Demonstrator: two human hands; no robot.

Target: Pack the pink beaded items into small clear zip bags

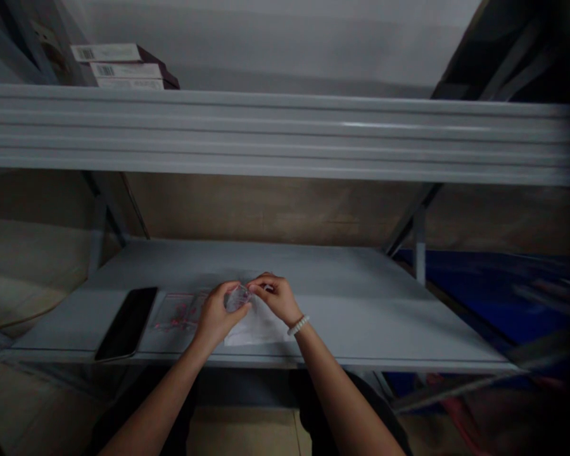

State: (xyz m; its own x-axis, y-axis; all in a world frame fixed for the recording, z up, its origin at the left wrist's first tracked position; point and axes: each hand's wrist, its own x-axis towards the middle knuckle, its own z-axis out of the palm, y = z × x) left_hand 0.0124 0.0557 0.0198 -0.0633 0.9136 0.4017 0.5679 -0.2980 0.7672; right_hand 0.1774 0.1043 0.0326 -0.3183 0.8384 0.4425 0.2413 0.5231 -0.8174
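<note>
My left hand (218, 313) curls its thumb and fingers around a small, clear, shiny plastic piece (237, 299); its exact kind is too blurred to tell. From the other side my right hand (276, 297), with a pale bead bracelet (298, 325) on the wrist, pinches at the edge of that piece. A tiny whitish bit shows between the right fingers. Under both hands lies a white sheet (256, 329) on the grey shelf. Left of my left hand is a flat clear plastic bag (173, 313) with small red pieces in it, partly hidden by the hand.
A black phone or tablet (127, 323) lies near the left end of the grey shelf (361, 316). Above runs a thick grey shelf beam (285, 136), with several stacked boxes (128, 66) at upper left. A blue surface (494, 304) is off to the right.
</note>
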